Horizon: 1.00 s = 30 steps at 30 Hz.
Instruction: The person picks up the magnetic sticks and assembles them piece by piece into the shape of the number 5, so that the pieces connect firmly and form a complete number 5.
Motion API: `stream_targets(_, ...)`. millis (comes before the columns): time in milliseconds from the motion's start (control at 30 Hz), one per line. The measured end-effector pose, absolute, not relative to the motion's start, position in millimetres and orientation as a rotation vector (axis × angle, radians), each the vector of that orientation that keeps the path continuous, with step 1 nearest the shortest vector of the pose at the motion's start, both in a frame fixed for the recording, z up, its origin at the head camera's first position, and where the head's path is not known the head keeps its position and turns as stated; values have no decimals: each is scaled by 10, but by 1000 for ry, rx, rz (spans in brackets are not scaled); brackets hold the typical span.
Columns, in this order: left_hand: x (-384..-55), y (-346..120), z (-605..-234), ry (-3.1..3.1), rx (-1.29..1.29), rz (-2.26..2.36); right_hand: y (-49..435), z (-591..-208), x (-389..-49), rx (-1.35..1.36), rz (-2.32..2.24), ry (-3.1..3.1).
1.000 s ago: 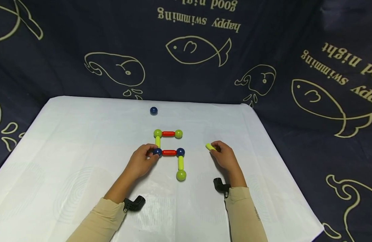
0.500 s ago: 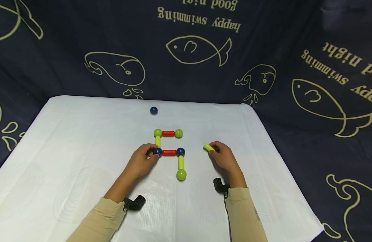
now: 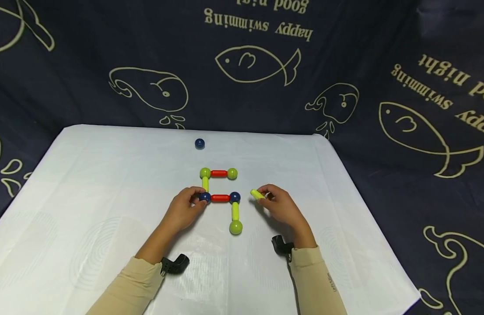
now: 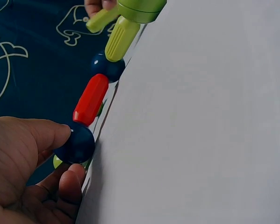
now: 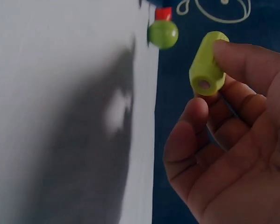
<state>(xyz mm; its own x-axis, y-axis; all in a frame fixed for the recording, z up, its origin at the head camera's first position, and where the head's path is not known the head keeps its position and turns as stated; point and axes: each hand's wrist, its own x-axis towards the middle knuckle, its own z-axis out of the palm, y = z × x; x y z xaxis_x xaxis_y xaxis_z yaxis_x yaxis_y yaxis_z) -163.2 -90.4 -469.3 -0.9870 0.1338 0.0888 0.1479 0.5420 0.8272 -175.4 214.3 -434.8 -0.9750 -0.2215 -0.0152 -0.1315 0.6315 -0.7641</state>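
White plastic-covered counter [image 3: 108,197] spread wide under the head view, and on it a chain of red and lime plastic rods joined by lime and dark blue balls [image 3: 220,198], with a lone dark blue ball [image 3: 200,143] well apart near the far edge. Left hand [image 3: 184,209] has thumb and fingers [image 4: 70,183] curled round the chain's left dark blue ball [image 4: 75,144]. Right hand [image 3: 279,205], just right of the chain, pinches a short lime-green plastic rod [image 5: 207,64] between thumb and fingers, lifted off the counter.
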Motion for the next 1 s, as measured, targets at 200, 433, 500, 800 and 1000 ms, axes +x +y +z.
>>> stream_targets(200, -1633, -898, -4701, -2744, -254, -1472, 2012, -4305, -1659, -432, -1300, 2672)
stream_targets(433, -1637, -904, -4699, -2755, -242, -1471, 1862, -4280, -1567, -578, -1283, 2577)
stream_targets(500, -1635, -907, -4694, -2756, -237, -1472, 1829, -4284, -1556, -614, -1274, 2562)
stream_targets(800, -1632, -912, -4695, -2753, -252, -1462, 1705, -4308, -1507, -706, -1282, 2488)
stream_targets(1000, -1638, -906, -4703, -2754, -263, -1457, 1628, -4271, -1448, -748, -1306, 2429)
